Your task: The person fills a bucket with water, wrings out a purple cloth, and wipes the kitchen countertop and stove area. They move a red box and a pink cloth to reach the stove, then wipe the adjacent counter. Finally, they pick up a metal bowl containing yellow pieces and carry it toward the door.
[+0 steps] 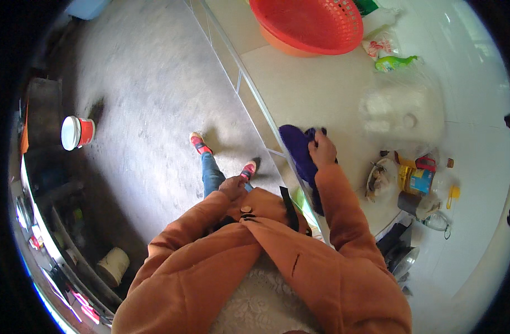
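Observation:
My right hand has its fingers closed on a dark purple cloth, at the front edge of the pale countertop. Part of the cloth hangs along that edge, beside my forearm. My left hand is low in front of my body, near the hem of my orange coat; its fingers are curled, and whether they grip the coat is unclear. A dark strap lies against the coat's front.
A red plastic basket stands at the counter's far end. Plastic bags, a plate with food, an oil bottle and pans line the wall side. A white and red bucket is on the floor at the left.

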Action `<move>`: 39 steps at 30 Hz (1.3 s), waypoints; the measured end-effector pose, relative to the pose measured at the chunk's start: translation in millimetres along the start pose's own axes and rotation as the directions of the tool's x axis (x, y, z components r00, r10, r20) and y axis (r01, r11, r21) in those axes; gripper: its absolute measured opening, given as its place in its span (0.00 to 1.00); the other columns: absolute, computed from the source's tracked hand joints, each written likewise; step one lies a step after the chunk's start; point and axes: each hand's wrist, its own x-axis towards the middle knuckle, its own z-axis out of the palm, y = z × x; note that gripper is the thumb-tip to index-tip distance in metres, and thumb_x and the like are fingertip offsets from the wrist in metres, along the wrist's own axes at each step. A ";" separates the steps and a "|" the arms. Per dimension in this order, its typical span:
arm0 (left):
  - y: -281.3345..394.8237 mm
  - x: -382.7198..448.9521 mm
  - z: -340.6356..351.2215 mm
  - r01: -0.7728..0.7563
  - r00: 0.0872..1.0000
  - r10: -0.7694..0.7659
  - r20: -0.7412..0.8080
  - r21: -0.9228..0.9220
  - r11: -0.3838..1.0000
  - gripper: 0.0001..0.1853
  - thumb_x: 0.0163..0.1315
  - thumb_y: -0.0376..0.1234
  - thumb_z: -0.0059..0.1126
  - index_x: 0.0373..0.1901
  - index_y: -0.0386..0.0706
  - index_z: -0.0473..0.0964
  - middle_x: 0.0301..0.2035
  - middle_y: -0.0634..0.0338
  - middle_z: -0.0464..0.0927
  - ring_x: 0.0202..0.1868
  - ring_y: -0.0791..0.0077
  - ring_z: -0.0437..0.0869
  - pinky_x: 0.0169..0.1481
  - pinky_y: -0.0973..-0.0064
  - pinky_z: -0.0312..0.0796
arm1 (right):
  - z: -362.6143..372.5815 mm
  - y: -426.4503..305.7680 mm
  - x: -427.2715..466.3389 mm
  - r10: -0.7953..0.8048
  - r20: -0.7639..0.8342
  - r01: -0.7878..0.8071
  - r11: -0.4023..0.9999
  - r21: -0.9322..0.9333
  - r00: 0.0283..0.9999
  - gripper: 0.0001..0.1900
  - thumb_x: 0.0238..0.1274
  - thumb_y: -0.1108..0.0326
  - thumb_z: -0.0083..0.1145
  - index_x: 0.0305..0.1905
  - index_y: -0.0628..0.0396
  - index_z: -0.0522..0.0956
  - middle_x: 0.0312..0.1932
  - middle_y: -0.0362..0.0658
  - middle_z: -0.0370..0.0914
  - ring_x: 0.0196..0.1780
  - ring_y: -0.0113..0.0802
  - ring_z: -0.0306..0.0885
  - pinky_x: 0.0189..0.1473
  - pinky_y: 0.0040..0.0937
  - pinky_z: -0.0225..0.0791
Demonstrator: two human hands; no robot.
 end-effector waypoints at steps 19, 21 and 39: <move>-30.7 -1.2 1.9 -0.002 0.997 0.007 0.074 -0.064 0.998 0.13 0.62 0.37 0.51 0.44 0.43 0.80 0.41 0.48 0.82 0.45 0.53 0.83 0.52 0.62 0.74 | -63.6 73.2 -163.0 0.474 -0.237 -0.522 0.826 -0.212 0.848 0.22 0.67 0.58 0.50 0.60 0.59 0.72 0.58 0.61 0.68 0.60 0.59 0.67 0.60 0.49 0.63; -30.0 1.5 0.4 0.022 0.999 -0.020 0.045 -0.045 0.999 0.13 0.61 0.37 0.51 0.43 0.44 0.80 0.41 0.49 0.82 0.45 0.54 0.83 0.52 0.61 0.74 | -57.3 50.6 -183.2 0.433 -0.261 -0.494 0.831 -0.254 0.863 0.28 0.67 0.53 0.49 0.65 0.61 0.66 0.65 0.63 0.60 0.66 0.61 0.60 0.65 0.55 0.56; -79.0 3.0 -14.4 0.322 0.947 -0.321 0.033 -0.083 0.943 0.16 0.56 0.41 0.59 0.47 0.52 0.81 0.43 0.52 0.83 0.48 0.55 0.83 0.54 0.62 0.74 | 13.8 68.0 177.5 0.112 -0.118 -0.139 0.960 -0.245 0.987 0.38 0.61 0.44 0.52 0.71 0.52 0.58 0.73 0.60 0.48 0.74 0.60 0.48 0.71 0.58 0.45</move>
